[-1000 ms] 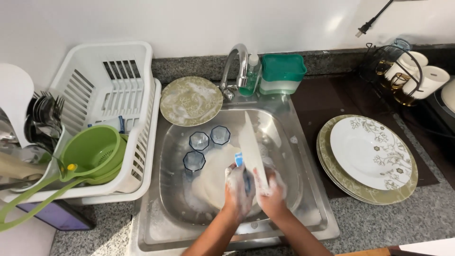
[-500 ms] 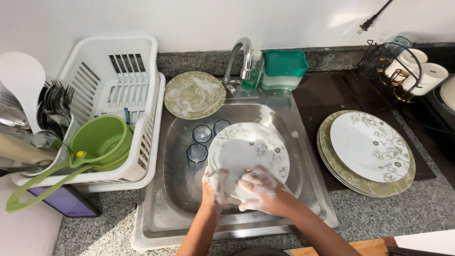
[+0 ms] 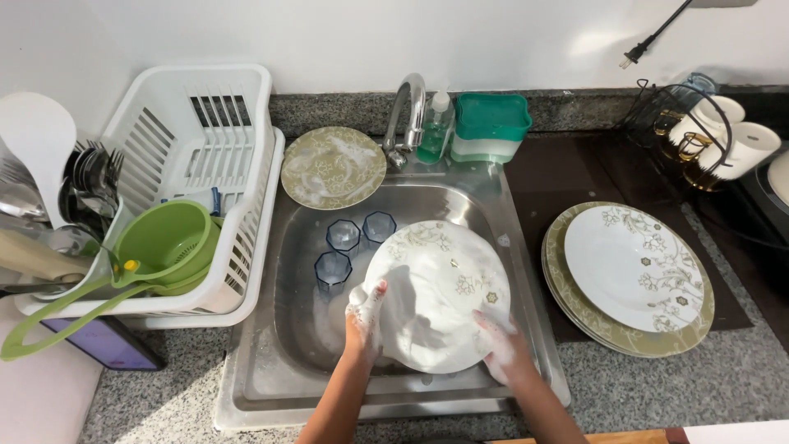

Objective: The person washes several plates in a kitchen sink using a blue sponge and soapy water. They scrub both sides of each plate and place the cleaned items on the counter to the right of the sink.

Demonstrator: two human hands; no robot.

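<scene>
Ceramic and soap-slick, the fragile dinner plate (image 3: 440,296) is gripped at opposite rims by sudsy left hand (image 3: 364,316) and right hand (image 3: 503,345).

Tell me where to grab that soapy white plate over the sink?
Grip the soapy white plate by its rim on two opposite sides, as the left hand and right hand do. It is wide, flat and slippery, so one-sided fingers would likely slip.

Bright daylight, sun patches on wall (image 3: 345,33), soft shadows, sharp focus, slight edge distortion
</scene>
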